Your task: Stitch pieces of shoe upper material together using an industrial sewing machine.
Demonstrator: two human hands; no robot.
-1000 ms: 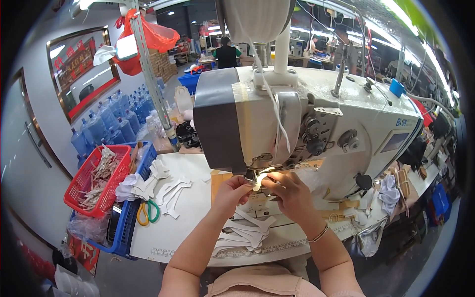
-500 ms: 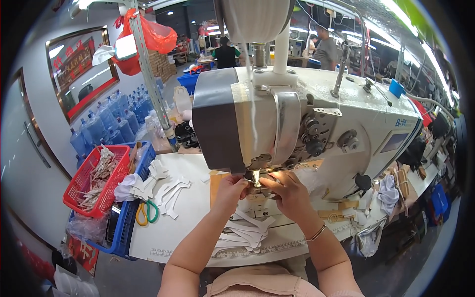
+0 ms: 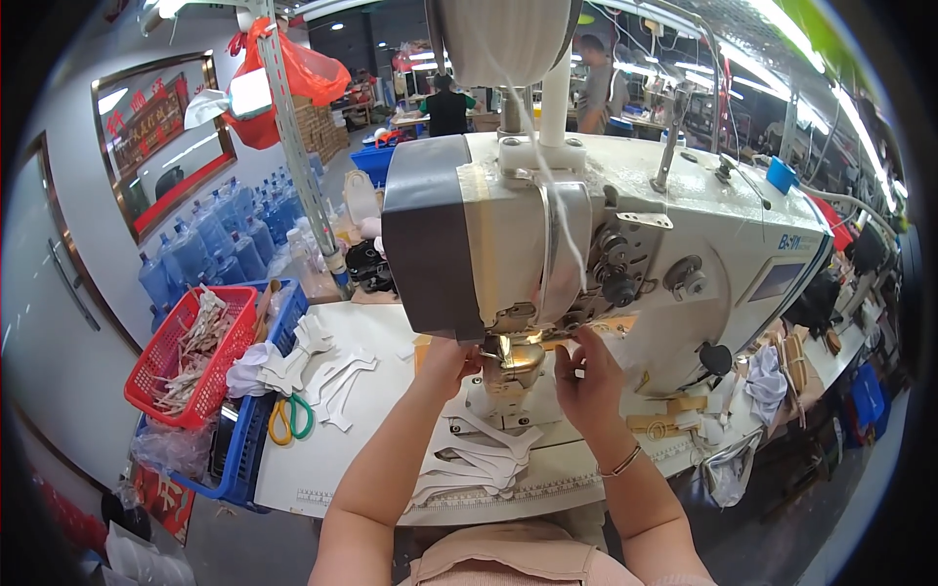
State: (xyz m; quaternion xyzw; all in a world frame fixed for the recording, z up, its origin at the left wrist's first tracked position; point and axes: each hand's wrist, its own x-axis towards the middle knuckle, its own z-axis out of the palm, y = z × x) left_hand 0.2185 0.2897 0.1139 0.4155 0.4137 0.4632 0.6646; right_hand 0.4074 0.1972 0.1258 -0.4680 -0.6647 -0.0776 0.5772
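Observation:
A large white and dark grey sewing machine (image 3: 435, 234) stands before me, its lit needle area (image 3: 506, 354) just above a shiny metal post. My left hand (image 3: 453, 365) is beside the needle area on the left, fingers bent together; what they hold is hidden. On the right, my right hand (image 3: 590, 379) is raised under the machine head, index finger up and thumb apart, with nothing visible between them. White thread (image 3: 557, 200) runs slackly down the front of the machine. Between my forearms lies a pile of white cut pieces (image 3: 479, 467) on the white table (image 3: 376, 430).
More white strips (image 3: 344, 391) and scissors with yellow and green handles (image 3: 291, 420) lie left. A red basket (image 3: 161, 383) of scraps rests on a blue crate (image 3: 252, 459). Cloth (image 3: 767, 376) and tan pieces (image 3: 655, 424) lie right. Other people are in the background.
My right hand has moved right, away from the needle area, uncovering the metal post. My left hand has shifted slightly left. The hanging thread now slants rightward.

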